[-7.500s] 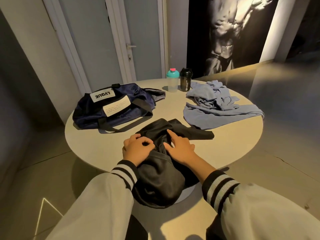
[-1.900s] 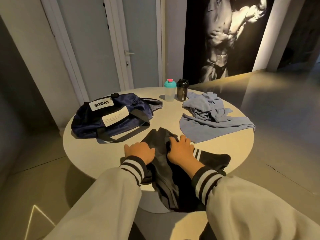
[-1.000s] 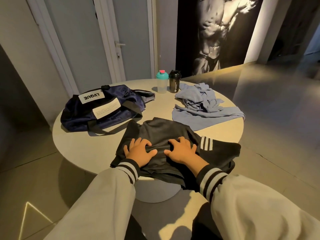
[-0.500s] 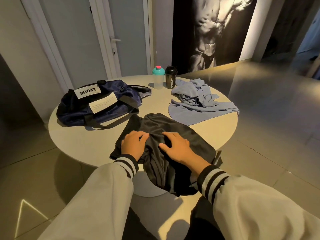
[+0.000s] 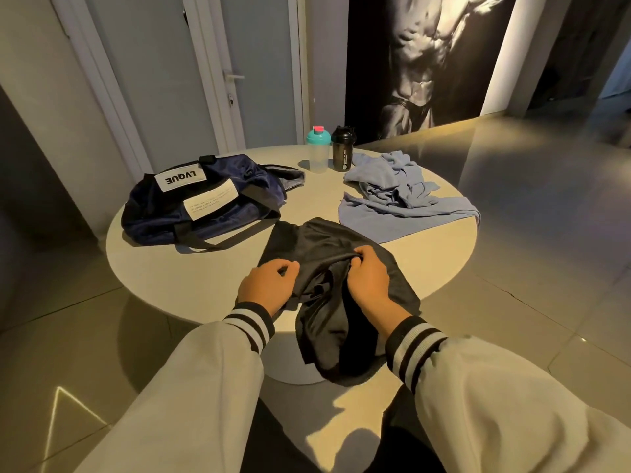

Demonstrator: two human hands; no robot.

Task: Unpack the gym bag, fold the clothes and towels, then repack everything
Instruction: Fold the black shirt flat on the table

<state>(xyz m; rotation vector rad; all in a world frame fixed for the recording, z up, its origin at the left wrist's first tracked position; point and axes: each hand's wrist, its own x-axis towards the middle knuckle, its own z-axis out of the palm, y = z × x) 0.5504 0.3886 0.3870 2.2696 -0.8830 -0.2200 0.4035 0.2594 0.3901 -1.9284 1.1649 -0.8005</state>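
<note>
Left hand (image 5: 268,285): fingers curled, gripping the left edge of the dark garment (image 5: 324,244). Right hand (image 5: 368,281): fingers closed on a raised fold of the same cloth. Fabric ridged between the two hands.

Garment position: near side of the round table (image 5: 426,261), lower part hanging over the near edge.

Navy gym bag (image 5: 205,203): far left on the table. Crumpled blue towel heap (image 5: 403,199): far right. Teal-lidded shaker (image 5: 318,150) and black shaker (image 5: 343,148): upright, side by side at the far edge.

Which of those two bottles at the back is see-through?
The teal-lidded bottle, nearer the gym bag; the black bottle beside it is opaque.
</note>
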